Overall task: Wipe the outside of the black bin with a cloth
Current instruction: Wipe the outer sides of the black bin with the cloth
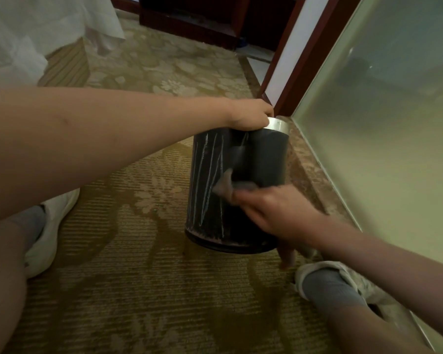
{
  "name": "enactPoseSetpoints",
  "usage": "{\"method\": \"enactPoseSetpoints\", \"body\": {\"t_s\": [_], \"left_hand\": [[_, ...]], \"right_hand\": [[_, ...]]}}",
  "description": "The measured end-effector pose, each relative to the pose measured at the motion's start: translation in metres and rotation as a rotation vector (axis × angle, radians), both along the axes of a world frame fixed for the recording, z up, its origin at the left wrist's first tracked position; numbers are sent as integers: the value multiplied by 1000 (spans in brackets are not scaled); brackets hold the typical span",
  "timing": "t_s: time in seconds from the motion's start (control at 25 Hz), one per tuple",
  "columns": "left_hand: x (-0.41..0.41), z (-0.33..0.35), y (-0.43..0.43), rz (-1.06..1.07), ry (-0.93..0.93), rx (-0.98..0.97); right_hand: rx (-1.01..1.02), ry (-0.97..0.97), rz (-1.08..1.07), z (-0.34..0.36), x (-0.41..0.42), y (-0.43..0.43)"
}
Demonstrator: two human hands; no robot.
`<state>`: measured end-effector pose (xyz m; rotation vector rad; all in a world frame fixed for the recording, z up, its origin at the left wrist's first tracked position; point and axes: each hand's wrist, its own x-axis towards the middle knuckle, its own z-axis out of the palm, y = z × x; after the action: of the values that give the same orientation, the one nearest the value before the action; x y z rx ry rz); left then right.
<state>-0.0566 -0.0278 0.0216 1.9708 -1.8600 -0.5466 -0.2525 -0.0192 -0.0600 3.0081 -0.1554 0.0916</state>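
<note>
Right fingers hold cloth — left fingers grip bin.

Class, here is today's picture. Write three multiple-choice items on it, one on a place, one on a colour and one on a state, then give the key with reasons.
1. Where does the left hand grip the bin?
A. its base
B. its rim
C. its inside

2. What colour is the cloth?
A. grey
B. red
C. yellow

3. What is the right hand doing?
A. resting flat on the carpet
B. hanging idle
C. holding the cloth against the bin's side

Key:
1. B, as the fingers curl over the silver rim at the top.
2. A, as the cloth shows grey against the black wall.
3. C, as the cloth sticks out of the hand and lies on the bin's side.
</note>
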Motion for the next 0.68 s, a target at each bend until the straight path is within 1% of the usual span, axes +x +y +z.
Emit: {"method": "enactPoseSetpoints", "body": {"t_s": [0.04, 0.08, 0.12, 0.16, 0.24, 0.28, 0.32, 0.36, 0.4, 0.44, 0.52, 0.56, 0.6, 0.68], "left_hand": [[0, 0, 1, -8, -1, 4], [0, 0, 2, -14, -7, 4], [0, 0, 2, -16, -10, 0], [0, 0, 2, -16, -7, -3], [0, 0, 0, -11, 16, -4], [-1, 0, -1, -10, 24, 5], [-1, 1, -2, -10, 32, 20], [-1, 3, -3, -10, 42, 41], [0, 4, -3, -8, 51, 58], [1, 6, -1, -5, 70, 79], [7, 9, 4, 8, 188, 131], [10, 11, 6, 20, 256, 149], [13, 13, 8, 28, 315, 168], [20, 13, 10, 23, 396, 212]], "right_hand": [[51, 124, 58, -4, -6, 9], [90, 186, 80, -4, -9, 14], [124, 153, 72, 1, -6, 13], [157, 39, 27, 8, -1, 8], [180, -274, -146, 23, 9, -11], [133, -385, -226, 29, 13, -18], [49, -408, -281, 29, 14, -22], [-42, -367, -277, 25, 13, -22], [-88, -277, -219, 19, 10, -17], [-72, -155, -125, 11, 7, -10], [13, 105, 49, 3, -1, 9], [38, 155, 79, 5, -2, 12], [58, 107, 53, 10, 1, 10], [96, -176, -120, 27, 11, -6]]}}
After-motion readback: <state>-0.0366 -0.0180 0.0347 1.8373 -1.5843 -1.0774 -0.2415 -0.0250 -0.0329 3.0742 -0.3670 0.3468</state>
